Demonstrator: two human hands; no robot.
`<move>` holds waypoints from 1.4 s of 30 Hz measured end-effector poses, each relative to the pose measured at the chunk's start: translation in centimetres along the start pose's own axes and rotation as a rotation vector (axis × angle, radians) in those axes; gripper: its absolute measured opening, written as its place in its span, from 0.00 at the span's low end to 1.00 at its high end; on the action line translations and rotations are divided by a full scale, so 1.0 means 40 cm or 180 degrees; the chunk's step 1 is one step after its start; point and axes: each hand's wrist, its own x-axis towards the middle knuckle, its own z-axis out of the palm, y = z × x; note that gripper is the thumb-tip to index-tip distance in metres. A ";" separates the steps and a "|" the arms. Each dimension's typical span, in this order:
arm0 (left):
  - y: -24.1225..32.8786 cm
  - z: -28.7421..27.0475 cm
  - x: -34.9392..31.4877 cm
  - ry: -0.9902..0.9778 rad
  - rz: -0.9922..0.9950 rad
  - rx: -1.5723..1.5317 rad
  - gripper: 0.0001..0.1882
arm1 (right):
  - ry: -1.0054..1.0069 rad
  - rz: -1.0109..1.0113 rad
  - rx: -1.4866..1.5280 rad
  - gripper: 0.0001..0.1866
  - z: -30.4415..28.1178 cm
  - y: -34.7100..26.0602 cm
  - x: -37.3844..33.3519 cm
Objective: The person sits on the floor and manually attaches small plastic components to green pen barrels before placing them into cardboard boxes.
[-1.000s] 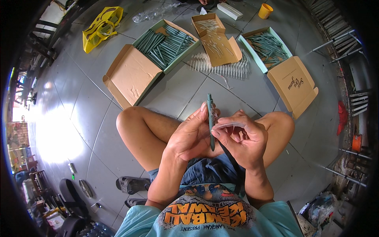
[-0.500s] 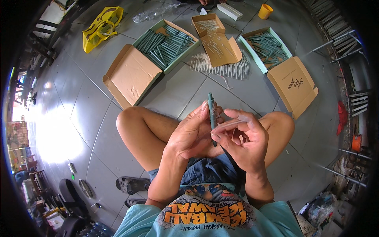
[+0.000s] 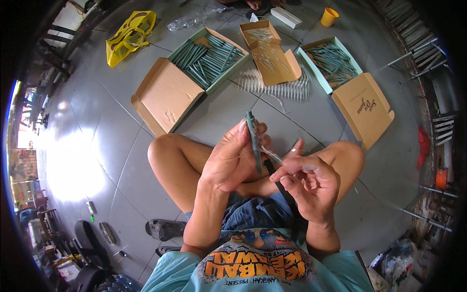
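My left hand (image 3: pixel 221 163) is closed around a dark green pen (image 3: pixel 254 141), thumb along one side and fingers behind. The pen stands nearly upright, its push-button end at the top. From the pen's middle, a thin pale see-through strip (image 3: pixel 271 155) reaches across to my right hand (image 3: pixel 311 182). That hand's fingers are curled by the strip's end, with one finger raised and a little blurred. Beyond my hands, a mint box (image 3: pixel 228 68) on the left holds many green pens (image 3: pixel 197 58). Another mint box (image 3: pixel 323 89) on the right holds more.
Between the pen boxes lies an open brown carton (image 3: pixel 277 73) with small pale pieces, over a row of clear pointed pieces (image 3: pixel 287 91). A yellow bag (image 3: pixel 129 39), a yellow cup (image 3: pixel 329 17) and a white box (image 3: pixel 286 17) lie farther off. Sandals (image 3: pixel 165 228) are at my left.
My right hand has drawn back from the pen, down and to the right, and the pale strip now spans the gap. The pen has tilted and shifted slightly left in my left hand.
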 end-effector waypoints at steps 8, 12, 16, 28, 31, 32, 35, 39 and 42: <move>-0.010 0.013 0.014 -0.0024 0.0353 -0.0043 0.09 | 0.0561 -0.0181 0.0028 0.13 0.026 0.024 0.001; -0.015 0.012 0.018 -0.0135 0.0358 -0.0172 0.10 | 0.0788 -0.0133 -0.0257 0.10 0.028 0.024 0.002; -0.015 0.020 0.016 -0.0160 0.0293 -0.0258 0.11 | 0.0750 -0.0563 -0.1018 0.08 0.026 0.015 0.006; -0.016 0.028 0.015 -0.0187 -0.0031 -0.1024 0.11 | 0.0209 -0.1385 -0.2134 0.10 0.040 -0.013 0.022; -0.017 0.035 0.012 -0.0222 -0.0027 -0.1110 0.11 | 0.0126 -0.1413 -0.2297 0.12 0.039 -0.009 0.019; -0.017 0.039 0.011 -0.0227 -0.0039 -0.1153 0.11 | 0.0116 -0.1429 -0.2343 0.13 0.040 -0.010 0.019; -0.017 0.043 0.011 -0.0218 -0.0075 -0.1234 0.11 | 0.0144 -0.1553 -0.2433 0.15 0.041 -0.002 0.022; -0.016 0.036 0.010 -0.0149 -0.0099 -0.1254 0.12 | 0.0188 -0.1622 -0.2459 0.16 0.043 0.002 0.023; -0.017 0.035 0.010 -0.0127 -0.0081 -0.1171 0.12 | 0.0150 -0.1549 -0.2486 0.17 0.044 0.006 0.023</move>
